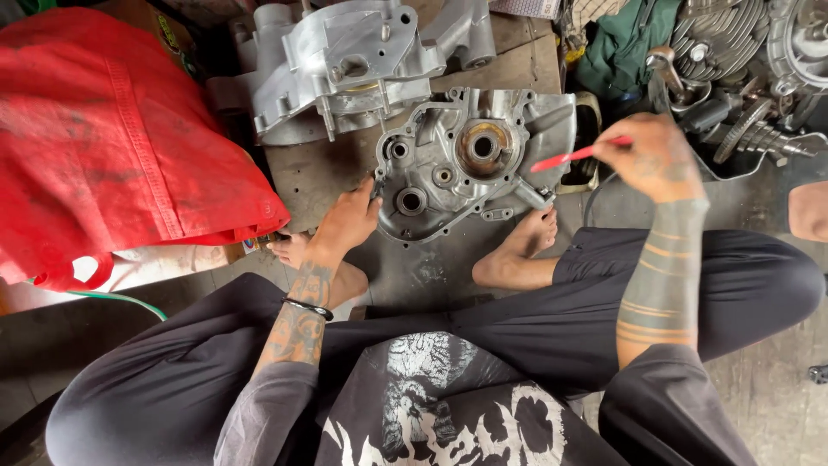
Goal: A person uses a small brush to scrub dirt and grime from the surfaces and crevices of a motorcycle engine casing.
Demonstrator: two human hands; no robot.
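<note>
A grey metal engine case half (470, 164) lies flat on the board in front of my bare feet, its bearing holes facing up. My left hand (348, 220) grips its left edge. To the right of the case, my right hand (651, 160) is raised and shut on a thin red-handled tool (573, 156) that points left toward the case. I cannot see the tool's tip clearly.
A second engine case (345, 65) stands behind the first. A large red cloth bag (112, 147) fills the left side. Cylinder parts, gears and a green cloth (742, 60) crowd the upper right. Another person's skin (811, 211) shows at the right edge.
</note>
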